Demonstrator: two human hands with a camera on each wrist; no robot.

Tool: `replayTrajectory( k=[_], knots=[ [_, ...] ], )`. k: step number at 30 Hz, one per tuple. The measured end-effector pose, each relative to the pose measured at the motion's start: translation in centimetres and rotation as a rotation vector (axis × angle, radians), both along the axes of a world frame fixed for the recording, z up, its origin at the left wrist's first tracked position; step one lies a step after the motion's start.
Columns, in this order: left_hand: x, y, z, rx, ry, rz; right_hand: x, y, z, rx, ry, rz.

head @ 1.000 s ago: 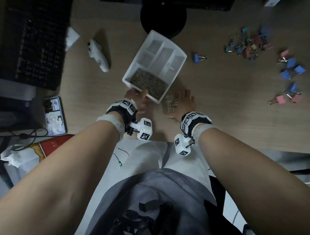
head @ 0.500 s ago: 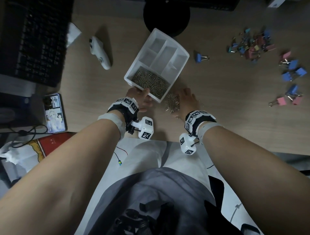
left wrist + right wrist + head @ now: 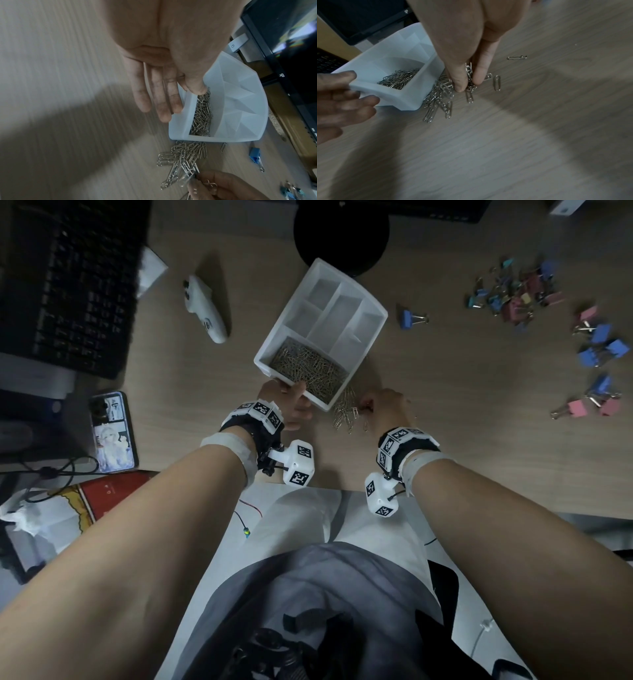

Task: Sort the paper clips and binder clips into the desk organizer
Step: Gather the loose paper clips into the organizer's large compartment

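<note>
The white desk organizer (image 3: pixel 264 360) lies slanted on the wooden desk, its near compartment full of silver paper clips (image 3: pixel 308 368). My left hand (image 3: pixel 291 402) pinches its near corner, thumb over the rim on the clips (image 3: pixel 202 108) and fingers (image 3: pixel 161 102) along the outer wall (image 3: pixel 178 129). A loose pile of paper clips (image 3: pixel 344 412) lies against the organizer's near side. My right hand (image 3: pixel 368 405) pinches a bunch of them between thumb and fingers (image 3: pixel 467 79). Coloured binder clips lie at the right: one blue (image 3: pixel 411 318), a heap (image 3: pixel 513 299), and blue and pink ones (image 3: pixel 599 344).
A black keyboard (image 3: pixel 68 278) fills the far left, with a white handheld controller (image 3: pixel 205 309) beside it and a phone (image 3: pixel 113 433) near the desk's front edge. A black round stand (image 3: pixel 342 231) sits behind the organizer. A stray paper clip (image 3: pixel 516 57) lies to the right of my hand.
My right hand's fingers have drawn together on the loose paper clips beside the organizer. My left hand has kept its hold on the organizer's corner.
</note>
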State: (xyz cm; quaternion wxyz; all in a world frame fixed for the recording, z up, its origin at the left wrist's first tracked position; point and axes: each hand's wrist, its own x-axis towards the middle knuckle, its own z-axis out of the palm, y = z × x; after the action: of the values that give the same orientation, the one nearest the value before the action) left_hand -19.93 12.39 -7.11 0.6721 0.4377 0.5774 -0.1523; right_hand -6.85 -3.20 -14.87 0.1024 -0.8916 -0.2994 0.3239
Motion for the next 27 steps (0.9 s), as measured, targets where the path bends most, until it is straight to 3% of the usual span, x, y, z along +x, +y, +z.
replayTrajectory(
  k=[8,14,19,22,24,27],
  knots=[
    [0.1,0.3,0.3,0.004,0.028,0.019,0.5,-0.8,-0.2,0.113,0.048,-0.242],
    [0.1,0.3,0.6,-0.018,0.006,-0.013,1.4,1.3,1.3,0.226,0.046,-0.266],
    [0.1,0.3,0.7,0.164,0.034,-0.042,0.3,6.3,3.8,0.441,0.288,-0.186],
    [0.2,0.3,0.9,0.052,0.017,0.0,0.1,8.0,4.7,0.443,0.377,-0.12],
    [0.4,0.3,1.0,0.05,0.026,0.015,0.7,7.4,4.7,0.44,0.33,-0.159],
    [0.7,0.5,0.8,0.056,0.032,0.08,2.5,4.9,2.9,0.292,0.034,-0.266]
  ],
)
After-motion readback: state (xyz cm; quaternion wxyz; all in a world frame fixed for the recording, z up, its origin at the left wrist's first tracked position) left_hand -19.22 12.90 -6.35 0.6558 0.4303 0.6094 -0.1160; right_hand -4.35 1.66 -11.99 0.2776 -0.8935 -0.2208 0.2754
